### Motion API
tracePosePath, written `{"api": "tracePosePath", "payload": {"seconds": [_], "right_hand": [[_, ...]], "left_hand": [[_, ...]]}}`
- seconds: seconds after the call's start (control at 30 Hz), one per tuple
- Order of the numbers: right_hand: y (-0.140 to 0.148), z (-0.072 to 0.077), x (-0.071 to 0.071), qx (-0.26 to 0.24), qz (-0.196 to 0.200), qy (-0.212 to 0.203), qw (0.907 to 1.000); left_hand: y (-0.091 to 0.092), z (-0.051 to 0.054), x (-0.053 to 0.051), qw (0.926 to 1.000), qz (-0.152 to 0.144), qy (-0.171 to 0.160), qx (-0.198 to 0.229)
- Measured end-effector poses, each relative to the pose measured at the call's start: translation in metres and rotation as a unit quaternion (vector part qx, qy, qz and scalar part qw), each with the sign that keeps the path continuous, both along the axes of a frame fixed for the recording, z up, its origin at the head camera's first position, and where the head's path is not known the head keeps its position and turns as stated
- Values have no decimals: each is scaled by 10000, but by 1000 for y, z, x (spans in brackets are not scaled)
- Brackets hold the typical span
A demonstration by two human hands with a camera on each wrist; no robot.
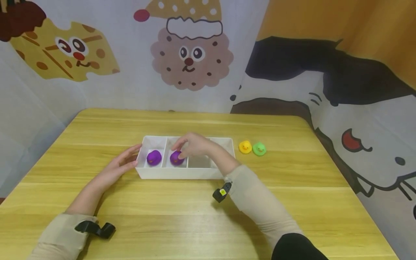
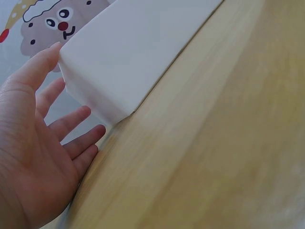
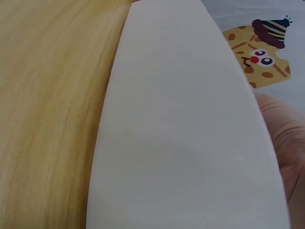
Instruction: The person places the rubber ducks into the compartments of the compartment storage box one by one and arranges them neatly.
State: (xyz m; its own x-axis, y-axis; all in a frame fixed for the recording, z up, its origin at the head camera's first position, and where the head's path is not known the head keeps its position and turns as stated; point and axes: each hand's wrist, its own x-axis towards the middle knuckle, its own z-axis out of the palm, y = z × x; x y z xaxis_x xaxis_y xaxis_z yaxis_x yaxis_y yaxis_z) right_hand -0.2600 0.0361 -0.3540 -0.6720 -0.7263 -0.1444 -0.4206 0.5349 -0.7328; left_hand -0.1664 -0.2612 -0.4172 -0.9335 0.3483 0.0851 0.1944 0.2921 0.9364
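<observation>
A long white box (image 1: pixel 175 173) with compartments holds two purple ducks. One purple duck (image 1: pixel 154 157) lies in the leftmost compartment. Another purple duck (image 1: pixel 176 158) is in the second compartment, where the right hand (image 1: pixel 196 145) reaches in with thumb and fingers around it. The left hand (image 1: pixel 113 172) touches the box's left end with its fingers extended; in the left wrist view the left hand (image 2: pixel 43 133) has its thumb at the corner of the box (image 2: pixel 124 52). The right wrist view shows the box's outer wall (image 3: pixel 181 124) hiding the fingers of the right hand (image 3: pixel 286 138).
A yellow duck (image 1: pixel 245 147) and a green duck (image 1: pixel 259 148) stand side by side on the wooden table (image 1: pixel 156 224), just right of the box. Behind the table hangs a curtain (image 1: pixel 130 94) with cartoon figures.
</observation>
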Motion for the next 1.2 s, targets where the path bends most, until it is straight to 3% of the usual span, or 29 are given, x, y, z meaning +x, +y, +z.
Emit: {"api": "tracePosePath", "payload": {"seconds": [0.3, 0.8, 1.2], "right_hand": [[12, 9, 3, -335, -85, -64, 9994], [41, 23, 22, -1036, -165, 625, 9925], [75, 34, 41, -1295, -734, 991, 9839]], "left_hand": [[0, -1, 0, 10000, -27, 8, 29], [-1, 0, 1, 10000, -3, -8, -48], [-2, -1, 0, 10000, -23, -24, 34]]}}
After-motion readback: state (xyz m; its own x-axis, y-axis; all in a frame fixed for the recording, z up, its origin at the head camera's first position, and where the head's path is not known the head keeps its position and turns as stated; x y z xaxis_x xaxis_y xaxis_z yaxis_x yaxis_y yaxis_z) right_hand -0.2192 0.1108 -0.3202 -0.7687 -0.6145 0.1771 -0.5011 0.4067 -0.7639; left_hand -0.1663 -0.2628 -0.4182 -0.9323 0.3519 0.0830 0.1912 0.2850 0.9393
